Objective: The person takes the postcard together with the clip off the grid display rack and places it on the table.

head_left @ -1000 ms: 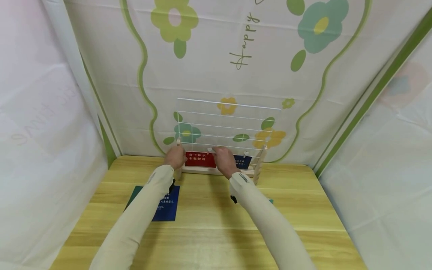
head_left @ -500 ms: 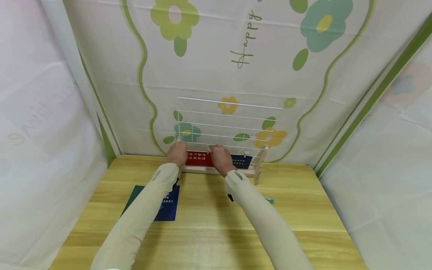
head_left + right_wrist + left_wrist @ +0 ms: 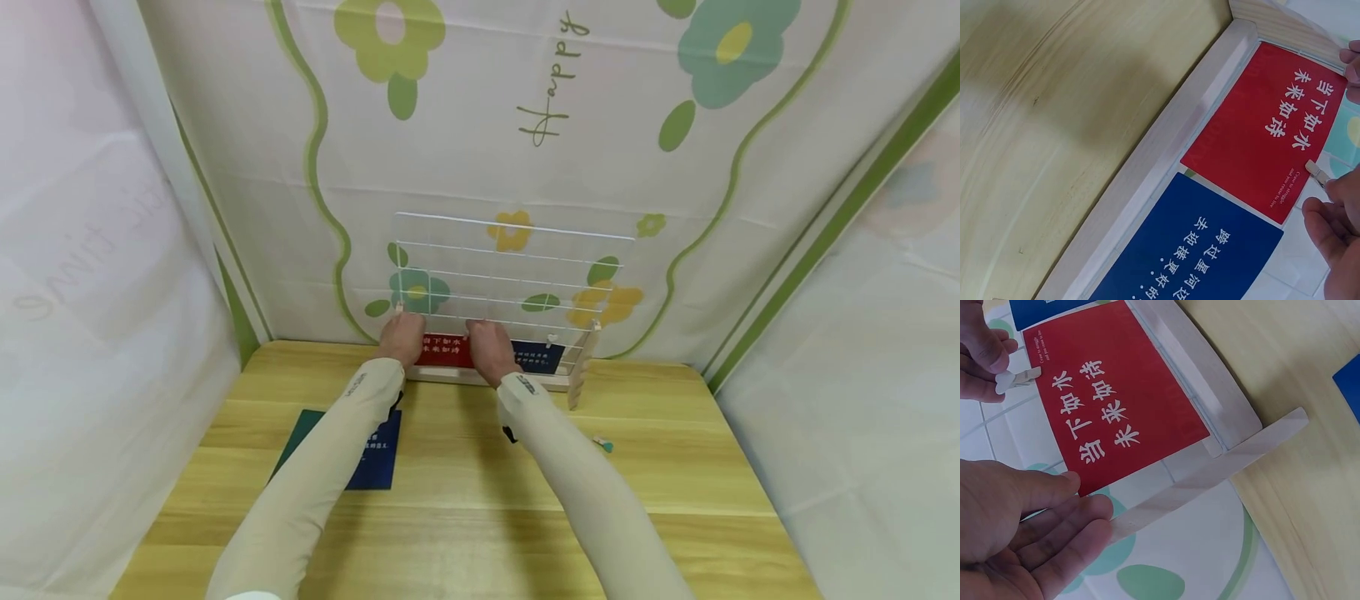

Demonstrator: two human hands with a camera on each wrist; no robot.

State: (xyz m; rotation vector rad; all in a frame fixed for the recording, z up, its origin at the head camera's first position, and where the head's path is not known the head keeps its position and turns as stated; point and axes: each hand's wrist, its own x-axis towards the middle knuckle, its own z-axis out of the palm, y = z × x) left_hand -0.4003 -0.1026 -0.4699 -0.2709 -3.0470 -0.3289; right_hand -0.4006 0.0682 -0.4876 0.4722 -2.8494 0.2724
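Observation:
My left hand (image 3: 402, 337) pinches an upper corner of a red card (image 3: 1116, 394) with white writing, thumb in front and fingers behind. The card stands against a white wire grid rack (image 3: 510, 275), its lower edge along the wooden base bar (image 3: 1166, 131). On the card's top edge sits a small clothespin (image 3: 1025, 377) with a white heart. My right hand (image 3: 1341, 244) pinches this clothespin between thumb and fingers. Beside the red card, a dark blue card (image 3: 1191, 244) hangs on the grid under another heart clothespin (image 3: 552, 340).
Blue and green cards (image 3: 378, 458) lie on the wooden table (image 3: 435, 542), partly under my left sleeve. A small teal-ended clothespin (image 3: 603, 444) lies at the right. A wooden side foot (image 3: 583, 367) supports the rack's right end. A flowered curtain (image 3: 465, 158) hangs close behind.
My left hand has shifted slightly right along the red card. The right hand has moved a little left, over the heart clothespin, and its sleeve now uncovers the teal clothespin.

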